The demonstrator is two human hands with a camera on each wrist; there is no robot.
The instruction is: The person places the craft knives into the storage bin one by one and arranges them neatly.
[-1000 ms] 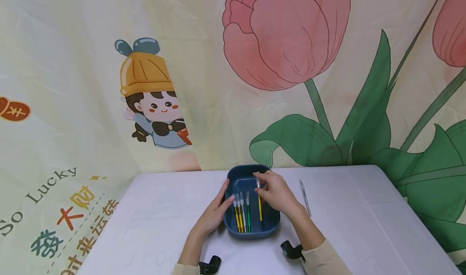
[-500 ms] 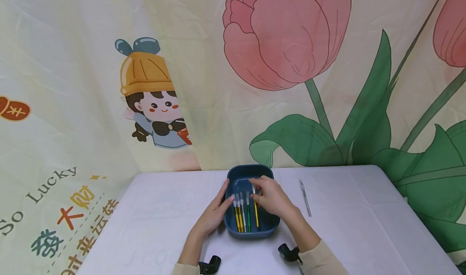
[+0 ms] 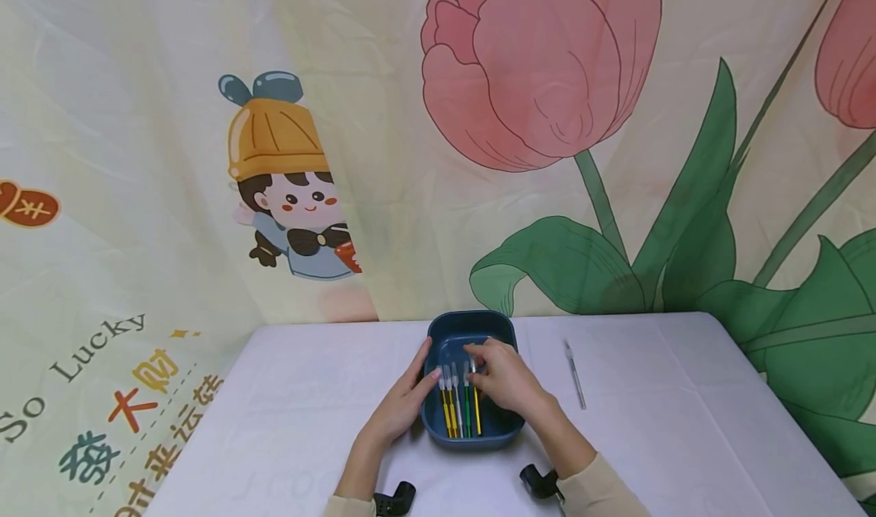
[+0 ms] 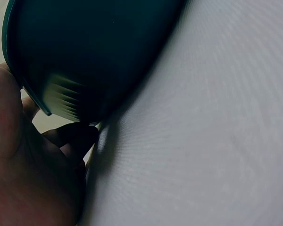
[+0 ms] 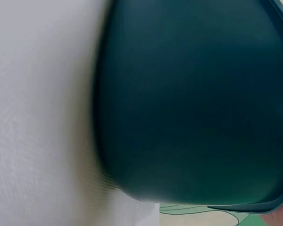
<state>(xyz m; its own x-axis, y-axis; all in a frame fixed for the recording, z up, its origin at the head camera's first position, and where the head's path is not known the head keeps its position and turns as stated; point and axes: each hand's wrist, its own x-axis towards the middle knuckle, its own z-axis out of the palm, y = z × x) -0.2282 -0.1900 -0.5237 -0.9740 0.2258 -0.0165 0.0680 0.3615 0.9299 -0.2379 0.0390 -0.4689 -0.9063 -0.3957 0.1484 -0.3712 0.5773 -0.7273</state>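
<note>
A dark blue rectangular tub [image 3: 472,442] stands on the white table. The left hand [image 3: 397,404] grips its left wall, thumb over the rim and fingers along the outside; the left wrist view shows this hand [image 4: 33,165] against the tub [image 4: 94,42]. Inside lie several slim pens [image 3: 452,403] with clear caps, yellow, white and green, side by side. Reaching over the right rim, the right hand [image 3: 509,376] pinches a yellow pen [image 3: 477,414] near its clear-capped end, just right of the green pen [image 3: 468,407]. In the right wrist view, the tub wall [image 5: 193,103] hides most of this hand.
A silvery pen with a clear end [image 3: 576,376] lies on the white tablecloth [image 3: 657,426], right of the tub. Behind the table hangs a printed cloth [image 3: 383,160] with tulips and a cartoon figure. Black wrist cameras [image 3: 541,481] sit at both wrists.
The right hand has moved left and slightly toward the wearer, bringing the yellow pen from the tub's right side to beside the green one. The left hand has stayed put.
</note>
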